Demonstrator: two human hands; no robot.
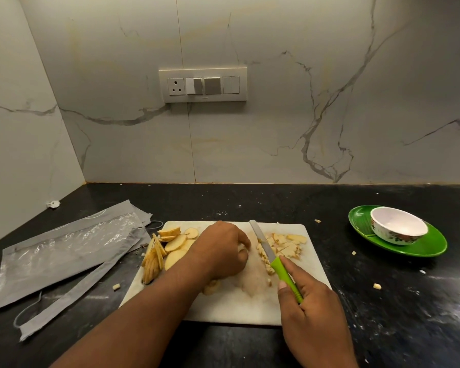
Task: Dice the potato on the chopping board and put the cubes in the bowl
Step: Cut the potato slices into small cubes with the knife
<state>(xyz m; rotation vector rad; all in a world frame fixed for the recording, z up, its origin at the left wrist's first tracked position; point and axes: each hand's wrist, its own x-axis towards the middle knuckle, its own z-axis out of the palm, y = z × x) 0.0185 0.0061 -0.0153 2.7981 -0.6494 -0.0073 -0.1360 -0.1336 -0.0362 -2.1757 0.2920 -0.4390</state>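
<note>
A white chopping board (231, 309) lies on the black counter. Potato slices (174, 245) and sticks are piled on its left part; diced cubes (284, 247) lie on its right part. My right hand (311, 312) grips the green handle of a knife (272, 254), forefinger along the handle, blade pointing away among the cubes. My left hand (222, 251) rests curled on the board's middle over potato pieces that it mostly hides. The white bowl (398, 225) stands at the right, apart from both hands, and looks empty.
The bowl sits on a green plate (433, 244). Grey plastic packaging (64, 248) lies left of the board. A few stray potato bits (377, 286) dot the counter. A marble wall with a switch panel (203, 85) stands behind.
</note>
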